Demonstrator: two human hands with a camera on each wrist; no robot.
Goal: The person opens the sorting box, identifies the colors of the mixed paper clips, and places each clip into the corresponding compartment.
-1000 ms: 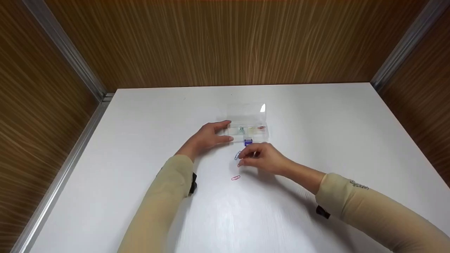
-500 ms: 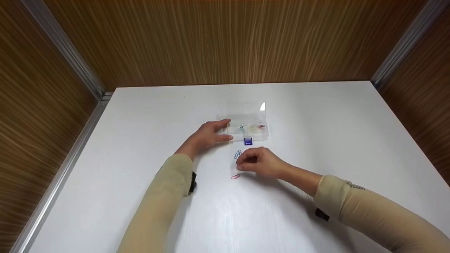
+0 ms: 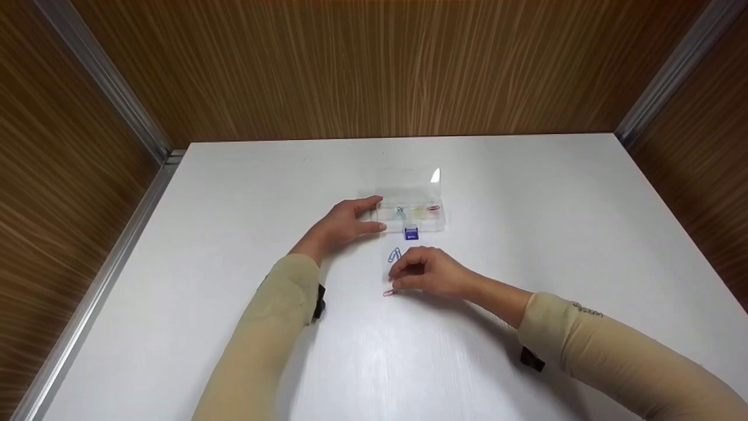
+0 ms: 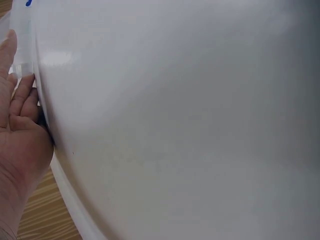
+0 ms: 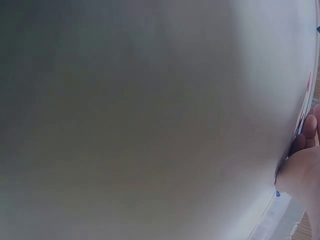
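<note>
**Clips partly sorted into the clear box, three left on the tabletop**

Head view: the clear compartment box [image 3: 409,213] sits open mid-tabletop [image 3: 526,245], its lid folded back on the far side. A green clip [image 3: 401,211] lies in one compartment and a red clip [image 3: 433,208] in the one to its right; a yellowish item between them is too faint to name. The left hand [image 3: 345,225] rests against the box's left end, fingers straight, thumb on the near side, steadying it. Just in front of the box stands a blue binder clip [image 3: 411,234], and nearer the person a blue paper clip [image 3: 395,255] lies loose. The right hand [image 3: 429,270] is down on the tabletop with fingers curled towards a pink paper clip [image 3: 390,292]; the fingertips meet at the clip, but whether it is already pinched I cannot tell. By my reading the sorting is somewhere past its start: a few pieces boxed, the two blue ones and the pink one still outside.

Left wrist view: mostly white tabletop [image 4: 190,125]; the palm and straight fingers [image 4: 20,100] press on the box's translucent edge [image 4: 22,55].

Right wrist view: blurred tabletop [image 5: 140,115] fills the frame. Curled fingers [image 5: 309,131] show at the right edge, a hint of pink beside them; the grip itself is hidden.
</note>
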